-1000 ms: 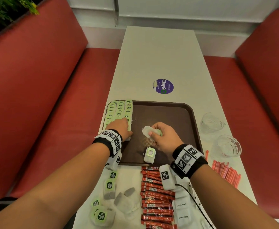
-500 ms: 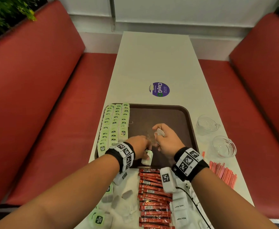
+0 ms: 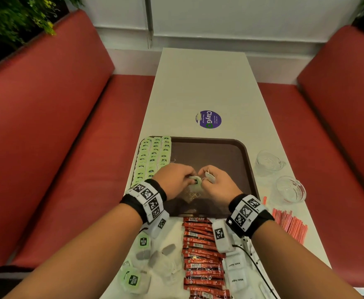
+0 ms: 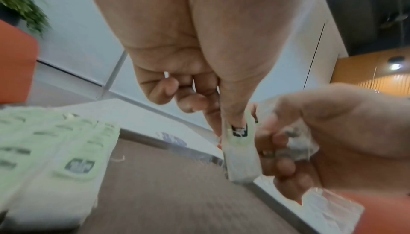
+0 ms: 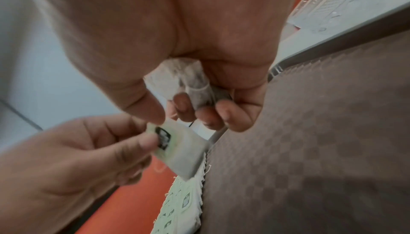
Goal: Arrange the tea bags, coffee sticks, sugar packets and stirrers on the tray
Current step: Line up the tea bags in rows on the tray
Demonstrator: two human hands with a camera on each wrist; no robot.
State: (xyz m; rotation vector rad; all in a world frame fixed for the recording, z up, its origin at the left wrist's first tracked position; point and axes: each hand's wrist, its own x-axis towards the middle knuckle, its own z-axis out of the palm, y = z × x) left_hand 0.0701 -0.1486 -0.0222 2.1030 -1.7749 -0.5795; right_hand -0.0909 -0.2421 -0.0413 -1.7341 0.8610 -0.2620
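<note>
both hands busy w/ tea bags over the tray

my left hand (image 3: 172, 180) pinches a green-tagged tea bag (image 3: 195, 184) btwn thumb & fingers, hanging just above the brown tray (image 3: 237, 147); right hand (image 3: 217, 184) is curled round a 2nd tea bag (image 3: 209, 176), bunched in the palm; rows of green tea bags (image 3: 153, 156) sit along the tray's left side; coffee sticks (image 3: 200, 255), sugar packets (image 3: 235, 270) & red stirrers (image 3: 289, 223) are on the table (image 3: 198, 83) near me, off the tray

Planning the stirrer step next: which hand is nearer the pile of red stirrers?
Right. The right hand is over the tray's middle, on the side of the red stirrers; the left hand is farther, beside the tea bag rows.
</note>
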